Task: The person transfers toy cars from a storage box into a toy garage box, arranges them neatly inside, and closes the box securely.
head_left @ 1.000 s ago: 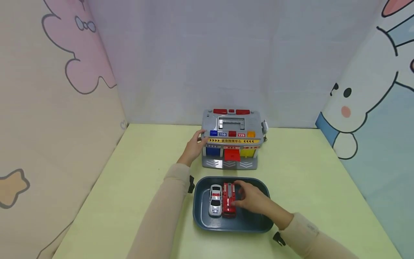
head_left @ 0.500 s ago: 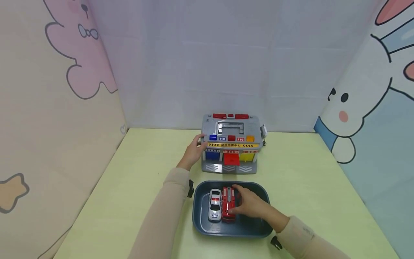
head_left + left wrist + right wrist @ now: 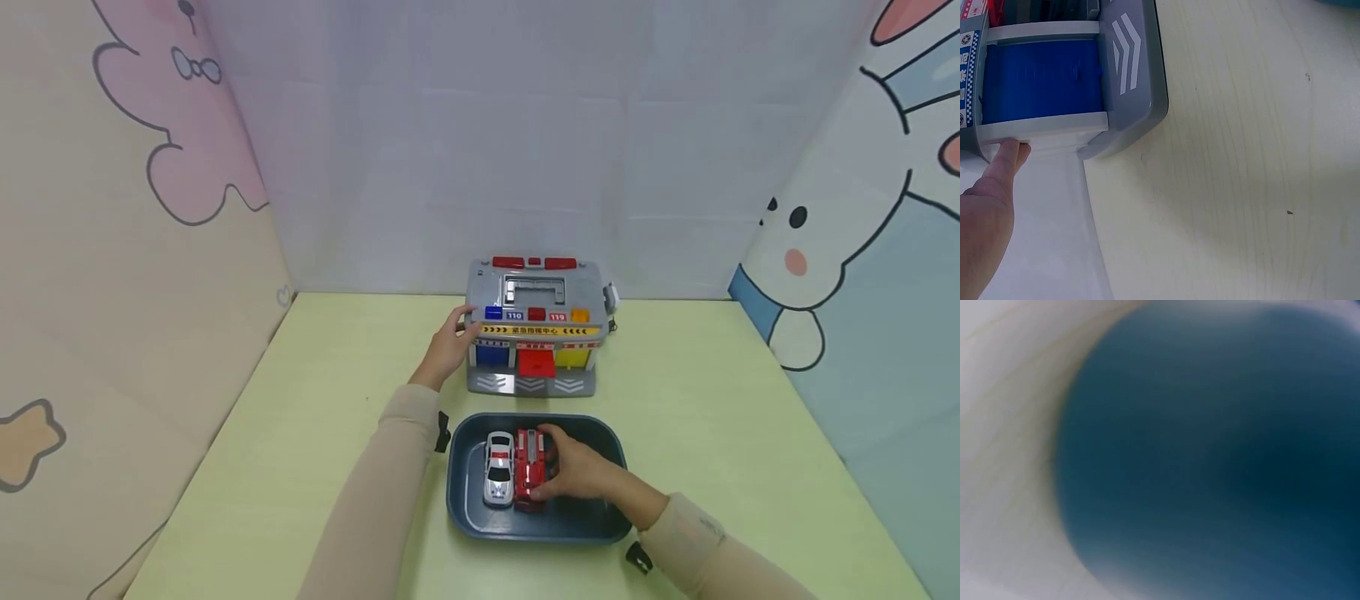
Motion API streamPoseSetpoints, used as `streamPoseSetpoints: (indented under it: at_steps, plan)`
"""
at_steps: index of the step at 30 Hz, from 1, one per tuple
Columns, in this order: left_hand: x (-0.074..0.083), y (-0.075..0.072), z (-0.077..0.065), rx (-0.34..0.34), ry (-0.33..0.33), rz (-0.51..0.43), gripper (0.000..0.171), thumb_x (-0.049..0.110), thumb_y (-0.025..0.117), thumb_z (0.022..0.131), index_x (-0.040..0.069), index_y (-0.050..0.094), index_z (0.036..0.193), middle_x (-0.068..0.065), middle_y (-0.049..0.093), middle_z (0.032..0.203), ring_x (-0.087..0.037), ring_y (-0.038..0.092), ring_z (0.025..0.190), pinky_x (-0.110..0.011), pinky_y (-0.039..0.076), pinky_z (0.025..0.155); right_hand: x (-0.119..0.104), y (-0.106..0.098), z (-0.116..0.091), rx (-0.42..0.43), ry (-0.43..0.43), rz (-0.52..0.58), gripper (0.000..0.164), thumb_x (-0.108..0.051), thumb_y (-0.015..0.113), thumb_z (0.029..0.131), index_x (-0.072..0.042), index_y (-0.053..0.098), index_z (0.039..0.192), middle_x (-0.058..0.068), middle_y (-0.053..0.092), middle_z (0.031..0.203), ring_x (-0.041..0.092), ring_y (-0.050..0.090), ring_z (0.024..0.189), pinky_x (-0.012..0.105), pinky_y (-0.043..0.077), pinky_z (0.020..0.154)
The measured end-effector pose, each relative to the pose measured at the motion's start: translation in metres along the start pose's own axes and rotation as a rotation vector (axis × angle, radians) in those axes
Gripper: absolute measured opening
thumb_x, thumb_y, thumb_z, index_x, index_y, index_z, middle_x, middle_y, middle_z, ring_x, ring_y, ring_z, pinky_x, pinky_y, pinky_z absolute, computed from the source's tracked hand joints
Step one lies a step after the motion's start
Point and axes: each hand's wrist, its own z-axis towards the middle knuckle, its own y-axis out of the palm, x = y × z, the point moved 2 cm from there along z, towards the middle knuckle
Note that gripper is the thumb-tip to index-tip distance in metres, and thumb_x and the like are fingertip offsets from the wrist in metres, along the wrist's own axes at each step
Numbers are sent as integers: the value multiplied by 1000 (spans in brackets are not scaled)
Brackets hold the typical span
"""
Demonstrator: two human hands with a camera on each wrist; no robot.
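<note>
In the head view a grey toy emergency station (image 3: 536,325) with blue, red and yellow garage doors stands on the table. My left hand (image 3: 447,348) rests against its left side, thumb by the front roof edge; the left wrist view shows straight fingers (image 3: 1007,156) touching the side wall beside the blue door (image 3: 1041,81). Inside a dark blue tray (image 3: 540,533), a red toy fire truck (image 3: 530,458) lies alongside a white toy police car (image 3: 498,471). My right hand (image 3: 583,471) grips the fire truck lengthwise, thumb at the near end and fingers at the far end.
The pale yellow-green table (image 3: 337,358) runs back to a plain light curtain (image 3: 450,167). Cartoon-printed panels border both sides. Blurred tray wall (image 3: 1179,456) fills most of the right wrist view. The tray stands just in front of the station.
The right thumb and fingers have closed in on the fire truck's ends. The left hand stays against the station. The whole head view shifts slightly up and down.
</note>
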Motion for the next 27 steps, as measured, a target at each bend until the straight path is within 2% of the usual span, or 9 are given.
streamPoseSetpoints:
  at_steps: [9,13,19,27]
  plan:
    - [-1,0,2,-3,12,2,49,44,50,101,31,39,146,-17,46,143,-36,48,126,-56,40,100,4,2,0,-22,55,156,98,-20,90,68,-7,30,145,9,58,107,25,57,91,49,51,85]
    - [0,0,1,-1,15,8,48,43,50,101,30,39,146,-17,47,142,-36,48,126,-55,40,100,5,3,0,-23,76,266,98,-14,89,68,-7,30,146,12,59,110,28,58,96,52,51,87]
    - [1,-1,0,1,0,7,49,43,50,101,30,38,146,-17,46,143,-36,47,127,-55,39,100,7,4,-2,-47,82,431,96,-3,85,71,-8,27,147,17,59,112,30,60,97,50,52,85]
    - [1,-1,0,2,1,8,49,45,50,101,30,39,146,-17,46,143,-36,48,126,-55,40,100,9,3,-7,-106,56,541,97,1,82,74,-10,22,149,19,57,109,29,62,89,44,55,78]
